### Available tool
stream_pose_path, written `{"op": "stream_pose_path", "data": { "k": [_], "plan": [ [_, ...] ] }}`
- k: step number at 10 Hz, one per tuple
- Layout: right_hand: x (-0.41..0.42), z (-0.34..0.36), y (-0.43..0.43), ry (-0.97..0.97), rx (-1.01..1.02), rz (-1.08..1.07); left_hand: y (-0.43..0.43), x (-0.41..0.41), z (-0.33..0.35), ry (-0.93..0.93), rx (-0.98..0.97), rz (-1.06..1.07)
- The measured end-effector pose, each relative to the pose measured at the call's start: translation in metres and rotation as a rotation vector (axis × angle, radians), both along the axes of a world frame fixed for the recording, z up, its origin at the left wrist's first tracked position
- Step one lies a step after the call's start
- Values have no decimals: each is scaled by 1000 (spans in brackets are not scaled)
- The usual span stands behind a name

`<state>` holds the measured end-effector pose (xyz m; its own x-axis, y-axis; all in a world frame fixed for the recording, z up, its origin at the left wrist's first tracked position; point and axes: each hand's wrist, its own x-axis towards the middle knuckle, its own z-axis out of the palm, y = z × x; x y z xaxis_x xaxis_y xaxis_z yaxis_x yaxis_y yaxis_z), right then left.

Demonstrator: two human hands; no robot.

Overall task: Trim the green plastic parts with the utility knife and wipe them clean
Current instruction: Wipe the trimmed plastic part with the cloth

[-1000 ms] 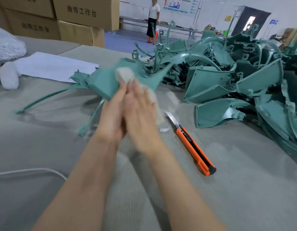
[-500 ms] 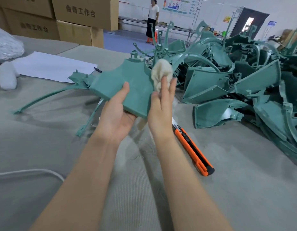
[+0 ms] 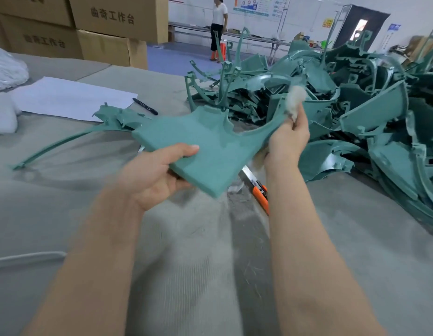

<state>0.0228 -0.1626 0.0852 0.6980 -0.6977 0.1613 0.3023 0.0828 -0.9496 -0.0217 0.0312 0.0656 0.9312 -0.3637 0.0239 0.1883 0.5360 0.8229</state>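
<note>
A flat green plastic part (image 3: 210, 144) with long thin runners hangs above the table in front of me. My left hand (image 3: 157, 175) grips its near left edge, thumb on top. My right hand (image 3: 289, 137) holds a white wiping rag (image 3: 294, 99) against the part's far right arm. The orange utility knife (image 3: 260, 192) lies on the grey table below, blade out, partly hidden behind my right forearm.
A big heap of green plastic parts (image 3: 356, 112) fills the right side. A white sheet of paper (image 3: 70, 98) with a black pen (image 3: 145, 106) lies at back left, cardboard boxes (image 3: 101, 32) behind it. A white cable (image 3: 28, 257) runs at left. A person (image 3: 219, 27) stands far back.
My right hand has swept the rag from the part's middle out to its far right arm. My left hand has tilted the part flatter and shifted its grip to the near edge.
</note>
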Motion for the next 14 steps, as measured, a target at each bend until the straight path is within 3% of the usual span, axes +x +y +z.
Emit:
{"op": "stream_pose_path", "data": {
  "k": [1, 2, 3, 5, 6, 7, 8, 10, 11, 12, 13, 14],
  "plan": [
    [0, -3, -17, -5, 162, 3, 4, 0, 1, -10, 22, -34],
    [-10, -8, -16, -47, 303, -37, -13, 7, -4, -5, 164, 241],
    [-24, -7, -8, -101, 306, -33, -21, 14, -11, -23, 194, 412],
    [-42, 16, 40, -300, -264, 219, -36, 8, -15, -63, 293, 360],
    [-42, 10, 62, -147, -793, 242, -39, 1, -5, -55, -4, 140],
    [-53, -19, 85, 86, -1090, 316, -35, 0, 0, 5, -260, 45],
    [-78, -37, 106, -98, -1088, 508, -24, 3, -4, -15, -254, 183],
    [-42, -15, 88, 248, -1054, 394, -34, -4, 2, 10, -293, 65],
    [-81, -33, 117, -28, -1061, 574, -23, 3, -11, -69, -243, 165],
    [-79, -39, 109, 10, -1096, 540, -14, 6, -13, -38, -240, 190],
    [-59, -34, 94, 224, -1072, 427, -15, 8, -7, -53, -265, 281],
    [-91, -40, 113, 44, -967, 579, -8, 9, 1, -45, -237, 338]
  ]
}}
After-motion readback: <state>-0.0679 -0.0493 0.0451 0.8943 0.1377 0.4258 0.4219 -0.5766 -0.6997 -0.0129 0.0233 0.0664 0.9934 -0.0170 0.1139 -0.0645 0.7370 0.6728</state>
